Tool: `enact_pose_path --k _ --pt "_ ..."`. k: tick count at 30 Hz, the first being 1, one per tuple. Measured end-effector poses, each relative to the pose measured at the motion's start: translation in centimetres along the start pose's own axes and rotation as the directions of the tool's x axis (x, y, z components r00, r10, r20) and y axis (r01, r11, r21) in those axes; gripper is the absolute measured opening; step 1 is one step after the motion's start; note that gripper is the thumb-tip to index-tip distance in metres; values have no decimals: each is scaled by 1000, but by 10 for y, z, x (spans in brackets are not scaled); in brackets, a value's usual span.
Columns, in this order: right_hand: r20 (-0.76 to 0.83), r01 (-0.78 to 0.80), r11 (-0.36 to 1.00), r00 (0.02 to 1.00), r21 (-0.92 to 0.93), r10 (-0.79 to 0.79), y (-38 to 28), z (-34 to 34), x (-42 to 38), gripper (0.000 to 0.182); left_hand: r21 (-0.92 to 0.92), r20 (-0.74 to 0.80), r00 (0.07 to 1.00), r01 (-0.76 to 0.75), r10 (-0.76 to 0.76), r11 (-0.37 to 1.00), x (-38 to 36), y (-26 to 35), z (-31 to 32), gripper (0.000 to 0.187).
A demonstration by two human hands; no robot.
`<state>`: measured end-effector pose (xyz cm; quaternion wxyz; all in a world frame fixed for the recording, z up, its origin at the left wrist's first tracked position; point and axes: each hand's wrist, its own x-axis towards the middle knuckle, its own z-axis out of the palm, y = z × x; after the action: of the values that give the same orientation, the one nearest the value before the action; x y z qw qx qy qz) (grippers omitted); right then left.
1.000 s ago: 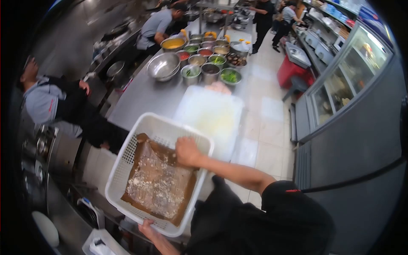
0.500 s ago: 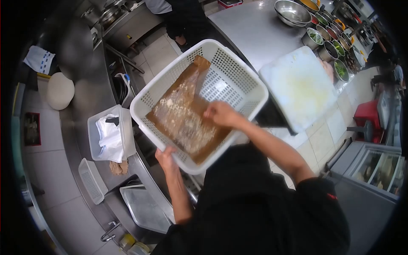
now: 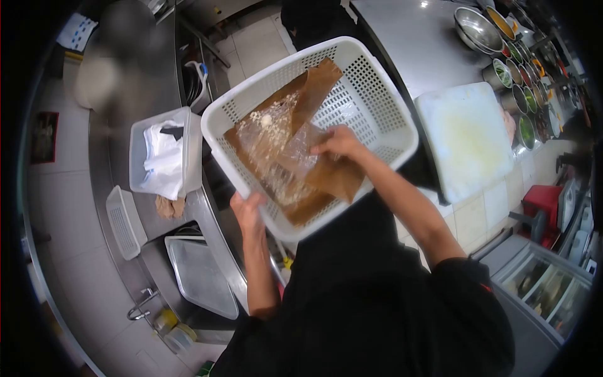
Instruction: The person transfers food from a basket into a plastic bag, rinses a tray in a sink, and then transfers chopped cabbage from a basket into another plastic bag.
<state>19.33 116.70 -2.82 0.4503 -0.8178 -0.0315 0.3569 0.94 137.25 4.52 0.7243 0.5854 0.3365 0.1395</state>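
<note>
A white perforated plastic basket [image 3: 377,60] is held tilted in front of my body. My left hand [image 3: 249,212] grips its near-left rim. Inside lies a sheet of brown paper [image 3: 323,78] with clear plastic film [image 3: 267,160] over it, scattered with pale crumbs [image 3: 266,120]. My right hand [image 3: 342,143] reaches over the near side into the basket, its fingers pinching a crumpled edge of the clear film. Part of the paper's near-right side is lifted and folded below that hand.
On the left counter stand a translucent bin [image 3: 191,151] with white bags and a small white basket [image 3: 125,223]. A metal tray [image 3: 201,273] leans in the sink. A white cutting board [image 3: 465,138] and metal bowls [image 3: 478,30] are on the right table. Another person in dark clothes [image 3: 317,22] is beyond the basket.
My right hand has pulled the film and the paper's near-right side up and bunched them. The basket sits slightly higher and further right in view, as the camera view has shifted.
</note>
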Motion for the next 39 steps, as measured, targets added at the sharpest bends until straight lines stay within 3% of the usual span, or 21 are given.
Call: enact_pose_path --k 2,5,6,9,16,19,22,25,29,32,35,36,39 --pt "0 32 992 999 121 -32 9 1 8 58 12 -28 999 21 -21 1000 0 -1 10 31" --pt "-208 88 973 977 212 -43 -3 8 0 41 12 -4 1000 28 -28 1000 0 -10 12 31" --pt "-143 16 945 989 327 33 -16 8 -8 28 2 5 1000 13 -13 1000 1 -13 11 31" --pt "-263 -27 897 952 442 158 -19 26 0 23 -34 16 1000 -5 5 999 0 -15 8 29" --pt "-357 182 770 932 612 64 -30 45 19 23 -72 61 998 -29 34 997 1 -20 7 21" --pt "-399 232 764 916 602 36 -34 43 23 23 -12 6 1000 -20 20 1000 -6 -11 17 17" --pt "-266 97 705 954 703 135 -35 40 32 25 -23 13 999 -40 41 999 -9 -3 20 16" --pt "-235 111 621 964 776 121 -30 40 39 27 31 18 999 -40 39 999 -9 -3 15 17" --pt "-302 159 617 944 771 134 -31 44 49 33 4 20 1000 -15 15 1000 -7 -7 11 18" --pt "-417 147 638 860 756 295 -35 47 52 40 27 45 999 -10 9 1000 -5 -14 6 21" --pt "-256 87 559 939 825 231 -50 33 31 42 85 20 1000 -19 17 996 -4 -11 9 21" --pt "-162 106 515 985 850 65 -37 35 40 39 87 9 1000 -19 18 996 -4 -7 14 20" --pt "-118 -16 617 977 787 176 -34 32 51 28 124 16 1000 -3 1 992 -2 -3 18 22"
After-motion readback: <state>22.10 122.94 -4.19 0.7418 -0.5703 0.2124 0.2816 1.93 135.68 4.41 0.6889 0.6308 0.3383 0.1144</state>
